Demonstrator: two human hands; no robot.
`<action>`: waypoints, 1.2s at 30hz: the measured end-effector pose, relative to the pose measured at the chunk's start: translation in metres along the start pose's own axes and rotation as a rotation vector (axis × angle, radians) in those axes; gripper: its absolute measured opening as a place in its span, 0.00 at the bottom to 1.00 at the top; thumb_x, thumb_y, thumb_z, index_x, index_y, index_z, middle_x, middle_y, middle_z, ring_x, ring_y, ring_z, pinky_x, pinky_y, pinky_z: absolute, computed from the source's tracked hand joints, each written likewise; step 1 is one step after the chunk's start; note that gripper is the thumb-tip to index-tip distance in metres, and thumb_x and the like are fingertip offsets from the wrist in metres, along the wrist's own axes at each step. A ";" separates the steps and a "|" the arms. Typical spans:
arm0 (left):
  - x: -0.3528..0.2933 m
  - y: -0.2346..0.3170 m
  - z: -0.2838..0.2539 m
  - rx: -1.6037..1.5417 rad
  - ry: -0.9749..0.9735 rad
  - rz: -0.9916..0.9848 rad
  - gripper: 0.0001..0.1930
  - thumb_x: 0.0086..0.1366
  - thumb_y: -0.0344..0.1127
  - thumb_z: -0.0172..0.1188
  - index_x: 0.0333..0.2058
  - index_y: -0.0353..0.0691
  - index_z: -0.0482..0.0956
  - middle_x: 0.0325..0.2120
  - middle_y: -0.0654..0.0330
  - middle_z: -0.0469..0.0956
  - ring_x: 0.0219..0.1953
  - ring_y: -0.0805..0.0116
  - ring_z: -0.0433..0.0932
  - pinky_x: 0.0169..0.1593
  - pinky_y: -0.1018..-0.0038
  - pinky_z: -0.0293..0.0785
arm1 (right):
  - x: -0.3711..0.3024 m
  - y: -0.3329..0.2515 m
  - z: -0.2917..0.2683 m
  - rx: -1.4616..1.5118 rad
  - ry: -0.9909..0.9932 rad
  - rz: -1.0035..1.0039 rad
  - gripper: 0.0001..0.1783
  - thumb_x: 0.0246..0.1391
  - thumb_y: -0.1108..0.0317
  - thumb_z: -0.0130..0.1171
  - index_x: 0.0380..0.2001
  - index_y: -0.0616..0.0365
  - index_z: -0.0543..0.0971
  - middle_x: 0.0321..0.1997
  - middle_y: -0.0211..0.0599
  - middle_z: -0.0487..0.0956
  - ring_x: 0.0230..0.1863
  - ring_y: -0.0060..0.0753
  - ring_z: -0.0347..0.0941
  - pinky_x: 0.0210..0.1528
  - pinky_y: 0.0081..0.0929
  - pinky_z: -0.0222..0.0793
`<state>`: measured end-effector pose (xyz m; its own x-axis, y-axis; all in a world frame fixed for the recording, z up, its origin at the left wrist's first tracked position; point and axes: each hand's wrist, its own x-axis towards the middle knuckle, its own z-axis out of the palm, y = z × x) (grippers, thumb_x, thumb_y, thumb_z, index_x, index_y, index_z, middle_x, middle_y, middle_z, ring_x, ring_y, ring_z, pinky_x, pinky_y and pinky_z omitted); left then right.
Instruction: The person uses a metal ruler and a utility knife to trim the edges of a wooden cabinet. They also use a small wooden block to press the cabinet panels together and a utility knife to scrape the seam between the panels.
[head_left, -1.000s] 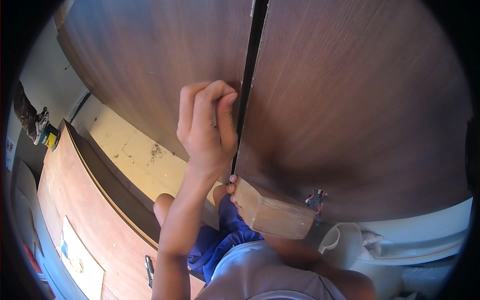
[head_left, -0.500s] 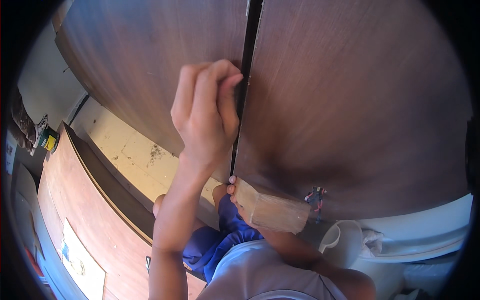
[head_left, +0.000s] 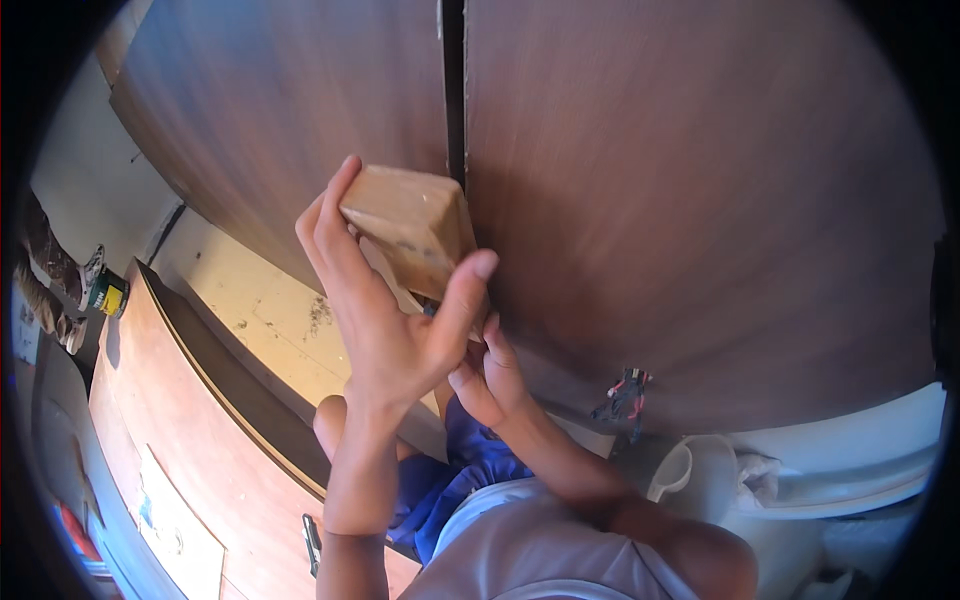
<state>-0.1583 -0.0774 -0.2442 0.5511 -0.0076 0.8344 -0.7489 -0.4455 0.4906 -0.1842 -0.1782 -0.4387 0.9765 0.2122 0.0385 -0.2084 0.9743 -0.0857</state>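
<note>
So, hands (head_left: 378,325) w/ blk (head_left: 405,205); can (head_left: 112,294) contents unclear.

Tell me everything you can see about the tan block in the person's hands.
The tan block is chunky and boxy, with flat faces and slightly rounded edges. It looks like wood, with small dark marks on one side. It is tilted in the left hand, fingers along its left side and thumb at its lower right. The right hand is at its partly hidden lower end. Behind it are brown wood-grain panels.

Tan, box-shaped block (head_left: 400,200) (darkly smudged on one side), tilted, in the left fingers (head_left: 335,235)
</note>
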 end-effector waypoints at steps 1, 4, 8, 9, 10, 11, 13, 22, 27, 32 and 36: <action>0.006 -0.005 0.005 0.018 -0.013 -0.021 0.49 0.64 0.46 0.72 0.73 0.31 0.52 0.60 0.51 0.61 0.65 0.55 0.67 0.66 0.59 0.67 | 0.005 0.001 0.012 0.004 -0.003 -0.007 0.35 0.66 0.53 0.66 0.68 0.59 0.69 0.68 0.37 0.74 0.70 0.30 0.69 0.73 0.29 0.71; 0.031 0.001 0.013 0.018 0.059 0.042 0.46 0.67 0.44 0.69 0.74 0.30 0.54 0.56 0.54 0.60 0.61 0.59 0.69 0.64 0.61 0.68 | 0.010 0.000 0.048 0.036 -0.066 -0.013 0.33 0.69 0.55 0.63 0.69 0.61 0.67 0.69 0.38 0.73 0.71 0.31 0.68 0.75 0.30 0.68; 0.057 -0.001 0.021 0.058 0.110 0.139 0.46 0.69 0.47 0.66 0.75 0.30 0.53 0.53 0.55 0.60 0.56 0.61 0.70 0.63 0.65 0.67 | 0.015 -0.004 0.080 0.020 -0.143 0.012 0.33 0.72 0.59 0.58 0.72 0.63 0.63 0.72 0.41 0.70 0.74 0.35 0.65 0.79 0.32 0.63; 0.062 0.000 0.022 0.080 0.123 0.158 0.46 0.69 0.48 0.66 0.75 0.30 0.52 0.53 0.55 0.61 0.56 0.61 0.69 0.63 0.66 0.66 | 0.017 -0.003 0.080 0.060 -0.152 0.013 0.33 0.72 0.60 0.58 0.72 0.63 0.62 0.73 0.41 0.69 0.74 0.35 0.65 0.79 0.33 0.63; 0.068 0.001 0.023 0.069 0.133 0.185 0.45 0.69 0.47 0.65 0.75 0.30 0.53 0.53 0.55 0.61 0.56 0.62 0.69 0.63 0.66 0.65 | 0.021 -0.002 0.082 0.097 -0.176 0.023 0.33 0.72 0.61 0.57 0.73 0.64 0.61 0.74 0.42 0.68 0.75 0.36 0.64 0.79 0.33 0.63; 0.071 0.001 0.025 0.058 0.143 0.211 0.45 0.68 0.46 0.65 0.74 0.30 0.54 0.53 0.55 0.61 0.56 0.62 0.69 0.63 0.66 0.65 | 0.023 0.000 0.084 0.133 -0.198 0.034 0.33 0.73 0.62 0.57 0.73 0.64 0.60 0.75 0.42 0.67 0.75 0.36 0.63 0.79 0.33 0.63; 0.080 0.005 0.025 0.043 0.151 0.237 0.43 0.67 0.44 0.64 0.73 0.29 0.55 0.53 0.55 0.62 0.56 0.62 0.69 0.64 0.67 0.64 | 0.023 0.000 0.087 0.156 -0.183 0.055 0.34 0.73 0.63 0.56 0.74 0.63 0.59 0.76 0.42 0.66 0.76 0.36 0.63 0.79 0.34 0.63; 0.116 0.020 0.020 0.093 0.192 0.317 0.40 0.60 0.44 0.71 0.64 0.26 0.64 0.51 0.48 0.65 0.52 0.54 0.70 0.59 0.62 0.67 | 0.039 -0.003 0.112 0.215 -0.286 0.086 0.36 0.71 0.64 0.60 0.74 0.62 0.59 0.76 0.45 0.66 0.75 0.40 0.64 0.79 0.36 0.64; 0.125 0.028 0.015 0.033 0.221 0.268 0.30 0.70 0.39 0.60 0.66 0.31 0.65 0.52 0.55 0.73 0.52 0.67 0.73 0.59 0.71 0.68 | 0.042 -0.007 0.131 0.165 -0.321 0.112 0.34 0.71 0.64 0.60 0.73 0.64 0.61 0.74 0.47 0.68 0.74 0.42 0.65 0.77 0.34 0.67; 0.080 0.025 0.009 -0.192 0.302 0.124 0.36 0.68 0.45 0.63 0.68 0.32 0.63 0.51 0.51 0.77 0.53 0.62 0.78 0.60 0.68 0.72 | 0.036 0.002 0.092 0.146 -0.261 0.161 0.33 0.70 0.65 0.61 0.71 0.64 0.63 0.71 0.45 0.71 0.73 0.42 0.67 0.77 0.31 0.68; 0.046 0.004 0.015 -0.089 0.248 0.067 0.38 0.66 0.46 0.64 0.69 0.33 0.62 0.52 0.52 0.75 0.54 0.62 0.77 0.61 0.68 0.71 | 0.013 0.017 0.053 0.164 -0.195 0.095 0.34 0.69 0.64 0.62 0.72 0.63 0.63 0.73 0.43 0.70 0.73 0.40 0.67 0.77 0.32 0.68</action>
<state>-0.1303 -0.0930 -0.2081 0.4004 0.1898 0.8965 -0.8163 -0.3707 0.4430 -0.1779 -0.1548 -0.3873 0.9261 0.2986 0.2306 -0.3205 0.9451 0.0635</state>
